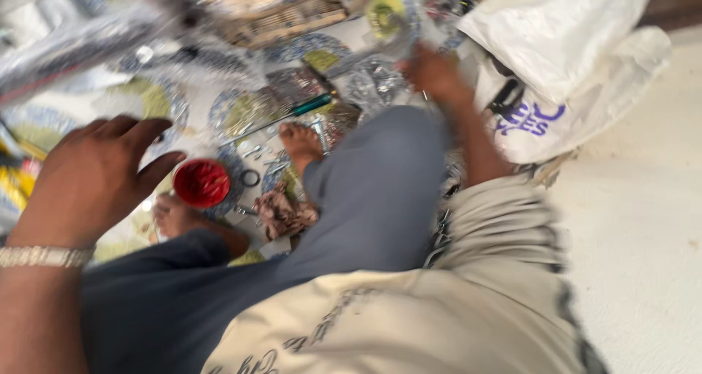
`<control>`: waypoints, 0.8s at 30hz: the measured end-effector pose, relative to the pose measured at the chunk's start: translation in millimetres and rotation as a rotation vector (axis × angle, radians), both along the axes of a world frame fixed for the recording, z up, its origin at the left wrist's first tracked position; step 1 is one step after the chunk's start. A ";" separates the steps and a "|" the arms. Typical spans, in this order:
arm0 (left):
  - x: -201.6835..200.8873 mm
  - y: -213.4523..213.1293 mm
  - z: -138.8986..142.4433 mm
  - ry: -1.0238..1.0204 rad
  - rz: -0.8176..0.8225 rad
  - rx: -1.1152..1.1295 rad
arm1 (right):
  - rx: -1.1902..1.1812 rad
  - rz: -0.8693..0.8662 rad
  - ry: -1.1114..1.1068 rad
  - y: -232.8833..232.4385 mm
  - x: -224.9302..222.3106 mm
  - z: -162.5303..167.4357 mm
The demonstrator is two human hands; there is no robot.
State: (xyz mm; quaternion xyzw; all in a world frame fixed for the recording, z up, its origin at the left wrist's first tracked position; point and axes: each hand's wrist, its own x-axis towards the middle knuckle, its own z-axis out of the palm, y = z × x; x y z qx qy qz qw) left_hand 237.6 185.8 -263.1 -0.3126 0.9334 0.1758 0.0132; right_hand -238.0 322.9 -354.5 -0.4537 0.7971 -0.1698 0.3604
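Note:
My left hand (95, 173) is raised in the near left of the view, fingers spread, holding nothing; a metal bracelet sits on its wrist. Just to its right, lower down, lies a round red lid or cup (202, 183). My right hand (433, 73) reaches forward past my knee toward a pile of shiny plastic wrapping (373, 81); blur hides whether it grips anything. My legs in grey trousers (365, 191) are crossed on a patterned mat (241, 111), both bare feet showing.
A white woven sack (578, 59) lies at the right, partly on a pale floor (643, 220). A green-handled tool (311, 105), a small ring (250, 178), a crumpled rag (285, 213) and a woven basket (281, 19) lie about the mat.

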 end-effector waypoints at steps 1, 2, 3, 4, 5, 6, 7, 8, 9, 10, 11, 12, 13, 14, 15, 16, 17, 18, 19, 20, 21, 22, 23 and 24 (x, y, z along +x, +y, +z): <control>-4.4 1.1 -2.7 0.000 0.005 0.003 | -0.063 -0.023 0.005 10.6 13.5 -26.3; -8.9 3.3 -4.8 -0.025 0.026 0.005 | -0.095 -0.024 0.021 21.4 32.9 -51.5; -13.4 6.3 -7.1 -0.051 0.038 0.009 | -0.082 0.015 0.040 31.9 55.7 -72.1; -18.9 7.0 -10.4 -0.080 0.041 0.011 | -0.068 0.059 0.059 38.5 79.8 -86.3; -23.4 9.1 -14.9 -0.120 0.031 -0.003 | -0.037 0.066 0.053 43.7 100.9 -99.2; -25.1 11.7 -19.5 -0.163 0.026 -0.016 | 0.021 -0.002 0.009 49.0 115.3 -110.5; -25.2 12.8 -25.1 -0.207 0.025 -0.031 | 0.142 -0.107 -0.063 52.0 129.0 -119.9; -23.3 13.9 -31.9 -0.233 0.022 -0.026 | 0.263 -0.204 -0.137 50.0 140.1 -125.2; -18.6 16.8 -39.7 -0.263 0.025 -0.015 | 0.235 -0.222 -0.147 50.7 146.5 -130.0; -12.5 19.4 -48.7 -0.296 0.030 0.000 | 0.211 -0.237 -0.156 53.3 152.4 -134.9; -5.7 20.3 -59.0 -0.268 0.018 0.036 | 0.187 -0.251 -0.165 56.1 155.8 -141.1; 1.3 20.7 -68.6 -0.240 0.009 0.074 | 0.124 -0.279 -0.141 59.7 157.2 -147.5; 8.4 21.0 -76.8 -0.213 0.002 0.114 | 0.063 -0.306 -0.116 64.9 158.3 -153.7; 13.0 20.8 -86.0 -0.223 0.023 0.152 | 0.003 -0.329 -0.090 70.7 159.7 -159.8; 15.7 20.3 -94.7 -0.232 0.049 0.189 | -0.022 -0.304 -0.090 79.0 159.3 -165.5; 18.3 19.8 -98.9 -0.239 0.077 0.222 | -0.051 -0.277 -0.088 91.4 154.0 -169.3; 18.5 18.1 -102.0 -0.238 0.074 0.229 | -0.086 -0.248 -0.082 103.0 145.5 -172.1; 16.2 19.1 -105.1 -0.238 0.075 0.238 | -0.129 -0.293 -0.046 116.0 137.1 -172.3; 11.2 19.1 -108.2 -0.232 0.079 0.243 | -0.176 -0.335 -0.005 127.0 125.6 -171.2; 2.8 16.2 -111.8 -0.234 0.010 0.221 | -0.125 -0.399 -0.005 134.0 107.8 -170.0; -6.9 14.7 -111.5 -0.240 -0.057 0.202 | -0.072 -0.460 -0.010 138.9 92.7 -167.6; -12.3 14.8 -109.7 -0.251 -0.127 0.187 | -0.082 -0.403 0.113 142.9 82.8 -164.0; -16.2 15.7 -107.9 -0.226 -0.133 0.186 | -0.097 -0.347 0.241 142.9 72.8 -160.9; -21.9 16.2 -105.5 -0.196 -0.142 0.181 | -0.082 -0.286 0.254 137.3 65.0 -159.0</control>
